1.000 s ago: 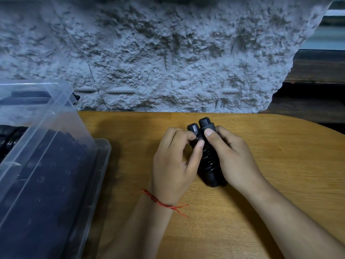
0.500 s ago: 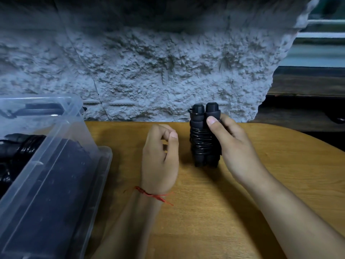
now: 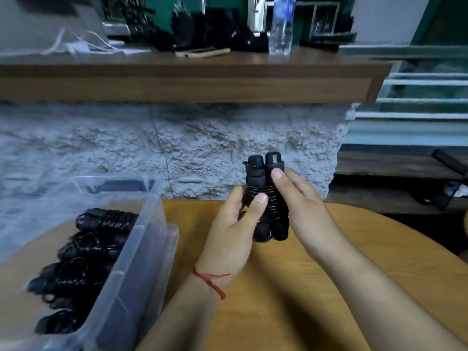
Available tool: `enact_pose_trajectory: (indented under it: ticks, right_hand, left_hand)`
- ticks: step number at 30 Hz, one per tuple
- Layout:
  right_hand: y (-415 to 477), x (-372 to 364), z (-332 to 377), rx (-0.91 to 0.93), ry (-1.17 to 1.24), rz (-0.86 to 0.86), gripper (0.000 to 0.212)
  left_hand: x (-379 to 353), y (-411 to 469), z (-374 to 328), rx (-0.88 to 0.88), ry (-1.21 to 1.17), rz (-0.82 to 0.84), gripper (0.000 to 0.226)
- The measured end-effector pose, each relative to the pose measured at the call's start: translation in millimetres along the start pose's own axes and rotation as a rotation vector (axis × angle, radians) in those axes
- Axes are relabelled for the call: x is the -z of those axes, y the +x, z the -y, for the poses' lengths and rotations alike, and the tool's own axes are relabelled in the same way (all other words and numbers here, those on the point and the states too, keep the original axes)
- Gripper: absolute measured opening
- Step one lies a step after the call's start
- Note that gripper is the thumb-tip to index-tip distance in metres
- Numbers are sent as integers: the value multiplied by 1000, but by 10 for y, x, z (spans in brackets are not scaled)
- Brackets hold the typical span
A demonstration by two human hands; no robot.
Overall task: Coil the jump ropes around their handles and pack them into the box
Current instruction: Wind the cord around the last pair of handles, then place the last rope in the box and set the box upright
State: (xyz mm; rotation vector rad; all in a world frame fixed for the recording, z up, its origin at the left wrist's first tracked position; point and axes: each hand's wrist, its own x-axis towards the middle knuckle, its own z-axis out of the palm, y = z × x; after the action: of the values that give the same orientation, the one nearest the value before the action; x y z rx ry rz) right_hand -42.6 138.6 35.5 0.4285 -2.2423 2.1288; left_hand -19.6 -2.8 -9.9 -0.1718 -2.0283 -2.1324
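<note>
Change: Half a second earlier the left hand [image 3: 235, 231] hung curled beside the bundle; now it has come back onto it, and the view has tilted up.
Thing in hand: The black jump rope with two foam handles side by side and its cord coiled round them [image 3: 267, 198] is held upright between both hands, over the far part of the tabletop.
Left grip: thumb and fingers closed round the coils.
Right grip: the right hand [image 3: 304, 214] has its thumb pressed on one handle and its fingers wrapped behind.
Meaning: The coil looks finished, so packing is probably next.
Box: The clear plastic box [image 3: 141, 249] stands to the left and already holds several coiled black ropes [image 3: 106, 220].
Surface: a yellow-brown wooden tabletop [image 3: 304, 312].
Room: a rough grey plastered wall [image 3: 177, 153] lies behind, with a brown wooden shelf [image 3: 177, 84] above carrying a clear water bottle [image 3: 281, 24].
</note>
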Motion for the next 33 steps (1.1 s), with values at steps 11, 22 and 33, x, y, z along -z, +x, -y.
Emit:
enact_pose_trajectory:
  ticks: [11,22,33]
  right_hand:
    - [-487,-704,744,317,-385,130,51]
    - [-503,-1883,1119,185,-273,459,43]
    - [-610,-2551,946,151,-724,679,53]
  left_hand:
    - [667,-679,-1000,-87,-196,-346,32]
    - [1786,-1311,-1313,-56,-300,-475,30]
    - [2916,-1912,-1185,127,744,-713,30]
